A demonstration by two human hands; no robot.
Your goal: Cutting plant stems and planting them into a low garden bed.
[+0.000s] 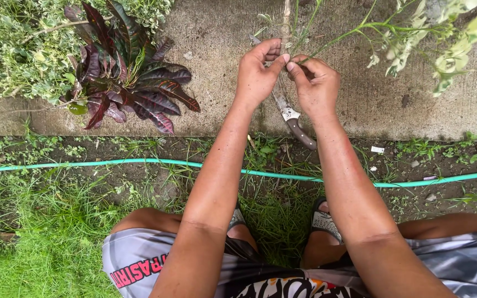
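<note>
Concrete paving filled the upper half of the frame, bordered below by soil and grass. You had two hands up: your left hand (pixel 256 74) and right hand (pixel 317 85) both pinched one thin green stem (pixel 335 38) at top centre, fingertips meeting. One knife (pixel 291 116) lay on the concrete just under them. One red-leaved plant (pixel 125 72) sat upper left. One green hose (pixel 139 162) crossed the frame, leaving open grass lower left.
</note>
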